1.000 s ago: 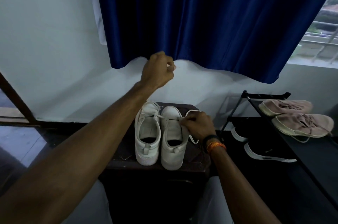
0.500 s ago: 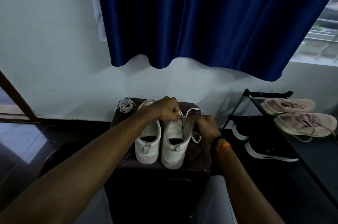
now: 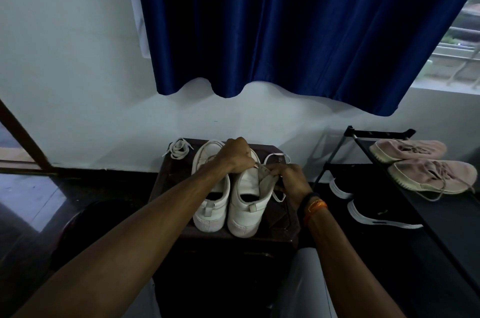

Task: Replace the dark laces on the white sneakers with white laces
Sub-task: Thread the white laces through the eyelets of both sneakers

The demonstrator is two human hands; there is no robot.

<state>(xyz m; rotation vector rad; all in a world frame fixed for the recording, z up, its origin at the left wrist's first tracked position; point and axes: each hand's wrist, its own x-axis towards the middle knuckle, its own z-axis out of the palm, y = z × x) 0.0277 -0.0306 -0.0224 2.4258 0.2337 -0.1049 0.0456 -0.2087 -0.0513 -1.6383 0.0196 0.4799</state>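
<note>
Nearest: both forearms reach in from 6 o'clock to the dark stool (image 3: 281, 234) at frame centre. Two white sneakers (image 3: 242, 203) sit on it side by side, heels toward the camera.

Right hand (image 3: 289, 178), just at 3 o'clock of the right shoe, fingers curled, pinching the white lace (image 3: 275, 155) at the upper eyelets; a loop trails off behind the hand and another hangs down the shoe's side. Left hand (image 3: 235, 155) is over the shoe fronts, fingers closed on the same lace near its tip. No dark lace visible on either shoe.

Spare bundled lace (image 3: 178, 148) lies at the stool's 10 o'clock corner, near the edge.

Risks, my read: hard pull could drag the shoe off the stool; dim light plus hands hiding the eyelets could mean a skipped or crossed hole; uneven lace ends.

Farther: shoe rack (image 3: 376, 133) at 3 o'clock, blue curtain (image 3: 298, 19) at 12.
</note>
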